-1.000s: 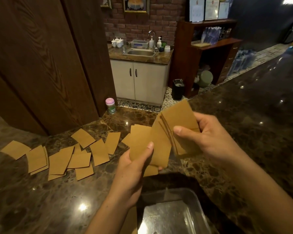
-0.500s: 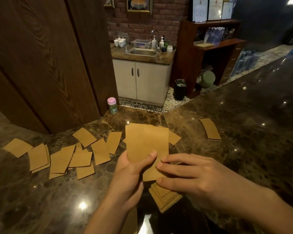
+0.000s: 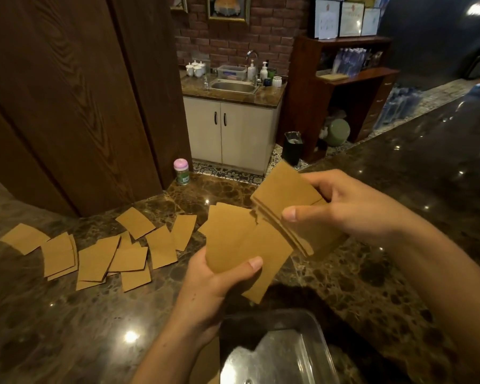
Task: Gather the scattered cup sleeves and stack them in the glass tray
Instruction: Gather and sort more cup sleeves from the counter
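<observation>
- A dark marbled worktop (image 3: 67, 328) filled the foreground, glossy with spots of reflected light.
- A small pink-lidded jar (image 3: 181, 171) with a green label stood upright at the worktop's far edge, beside a wood-grain panel (image 3: 67, 106).
- Beyond, a steel sink (image 3: 234, 86) sat over a white two-door cabinet (image 3: 233, 134), against a brick wall (image 3: 233, 40).
- White cups (image 3: 195, 69) stood left of the sink, pump bottles (image 3: 263, 70) behind it.
- A black bin (image 3: 293, 146) stood on the floor beside a wooden shelf unit (image 3: 372, 79) holding water bottles (image 3: 349, 60).

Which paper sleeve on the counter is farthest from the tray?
The sleeve at the far left end of the scatter; every other loose one lies nearer the glass tray.
</observation>
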`<move>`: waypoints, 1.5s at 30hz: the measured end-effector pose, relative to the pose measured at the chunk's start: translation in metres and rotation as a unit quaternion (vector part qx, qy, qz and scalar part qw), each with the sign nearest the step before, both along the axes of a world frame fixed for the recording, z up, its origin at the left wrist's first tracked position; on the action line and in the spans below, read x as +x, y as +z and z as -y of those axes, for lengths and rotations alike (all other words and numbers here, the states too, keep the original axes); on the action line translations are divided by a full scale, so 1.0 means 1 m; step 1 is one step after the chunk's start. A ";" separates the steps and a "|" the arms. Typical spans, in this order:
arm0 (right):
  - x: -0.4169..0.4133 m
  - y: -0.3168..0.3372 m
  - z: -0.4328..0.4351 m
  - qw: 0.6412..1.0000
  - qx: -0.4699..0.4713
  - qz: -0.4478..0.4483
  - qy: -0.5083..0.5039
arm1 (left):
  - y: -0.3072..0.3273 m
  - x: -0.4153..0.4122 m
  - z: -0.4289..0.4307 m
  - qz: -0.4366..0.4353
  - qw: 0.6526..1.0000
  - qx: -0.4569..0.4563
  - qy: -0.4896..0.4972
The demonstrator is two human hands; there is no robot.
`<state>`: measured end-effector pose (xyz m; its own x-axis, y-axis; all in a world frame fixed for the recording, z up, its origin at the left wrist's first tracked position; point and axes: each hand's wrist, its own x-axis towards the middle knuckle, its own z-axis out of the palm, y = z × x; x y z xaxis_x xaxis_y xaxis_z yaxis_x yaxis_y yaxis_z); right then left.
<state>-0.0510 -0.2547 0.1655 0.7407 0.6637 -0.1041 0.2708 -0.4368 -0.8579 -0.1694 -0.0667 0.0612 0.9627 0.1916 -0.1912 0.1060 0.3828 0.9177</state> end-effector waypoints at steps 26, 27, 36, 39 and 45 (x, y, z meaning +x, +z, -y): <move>-0.036 -0.067 -0.014 0.936 0.264 -0.185 -0.140 | -0.004 0.012 -0.005 0.060 0.996 0.067 0.009; -0.038 -0.068 -0.019 0.932 0.270 -0.190 -0.149 | -0.003 0.013 -0.004 0.060 0.996 0.060 0.010; -0.051 -0.088 -0.042 0.889 0.344 -0.169 -0.251 | 0.002 0.014 0.003 0.012 0.997 -0.072 0.011; -0.046 -0.087 -0.038 0.874 0.363 -0.162 -0.278 | 0.002 0.014 0.002 0.015 0.996 -0.081 0.037; -0.030 -0.069 -0.016 0.901 0.354 -0.157 -0.197 | 0.001 0.012 -0.001 0.044 0.996 -0.058 0.060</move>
